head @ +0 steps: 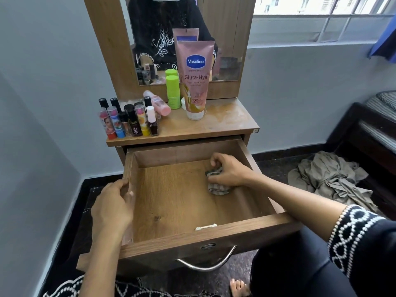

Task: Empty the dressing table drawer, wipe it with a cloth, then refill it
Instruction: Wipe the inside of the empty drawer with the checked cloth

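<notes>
There is only one view, from a camera worn on the person's head. It looks forward and steeply down, from close above the open drawer, which fills the middle of the picture. Both hands come in from the lower edge, the left hand and the right hand. Beyond the hands, further from the camera, are the worktop and the mirror. The wide lens bends the picture edges.
</notes>
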Demonstrator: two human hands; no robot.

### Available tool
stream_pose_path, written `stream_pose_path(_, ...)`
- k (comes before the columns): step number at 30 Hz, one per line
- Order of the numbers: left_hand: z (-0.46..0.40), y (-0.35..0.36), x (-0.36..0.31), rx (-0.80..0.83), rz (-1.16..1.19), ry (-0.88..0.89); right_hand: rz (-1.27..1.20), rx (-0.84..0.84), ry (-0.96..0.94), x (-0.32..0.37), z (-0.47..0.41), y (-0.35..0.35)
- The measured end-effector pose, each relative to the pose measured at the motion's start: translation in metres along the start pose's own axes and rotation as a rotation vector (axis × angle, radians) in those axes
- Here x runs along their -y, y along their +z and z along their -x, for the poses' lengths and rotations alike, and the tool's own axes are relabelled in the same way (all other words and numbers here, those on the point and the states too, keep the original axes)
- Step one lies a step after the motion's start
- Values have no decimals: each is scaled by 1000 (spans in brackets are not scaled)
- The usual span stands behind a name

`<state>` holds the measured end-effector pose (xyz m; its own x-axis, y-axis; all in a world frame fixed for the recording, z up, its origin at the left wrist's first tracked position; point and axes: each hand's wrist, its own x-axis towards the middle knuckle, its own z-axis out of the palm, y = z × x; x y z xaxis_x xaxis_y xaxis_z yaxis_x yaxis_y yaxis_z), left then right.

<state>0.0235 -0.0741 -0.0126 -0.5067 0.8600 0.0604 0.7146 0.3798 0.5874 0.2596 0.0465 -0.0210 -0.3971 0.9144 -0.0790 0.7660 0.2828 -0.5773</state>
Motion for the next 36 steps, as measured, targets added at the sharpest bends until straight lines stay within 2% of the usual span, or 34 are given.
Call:
stream_pose_path(2,0,0,0,1,3,3,10,9,43,-3,-3,0)
stream_pose_path(4,1,0,0,-3,8,10,192,37,137,-5,-3,4)
stream_pose_path(8,1,-1,1,-11,6,31,456,-54,317,3,0,16)
stream_pose_path(14,2,-1,1,4,7,21,663,25,425,7,-31,15)
stream_pose_path(17,3,-1,1,3,18,22,851,-27,429,8,-40,23)
stream_pose_path(21,1,0,3,1,24,13,983,-72,415,14,-47,27)
stream_pose_path(24,0,1,4,2,42,0,1010,-62,371,20,-49,26)
stream_pose_path(27,1,0,2,3,46,-9,1044,-3,457,25,-44,23)
stream_pose_path(32,3,-1,2,13,59,-11,1189,272,643,32,-34,35)
stream_pose_path(34,3,-1,2,12,67,-6,1083,350,635,26,-25,42)
stream_pose_path(36,3,-1,1,10,51,-1,856,342,640,18,-14,45)
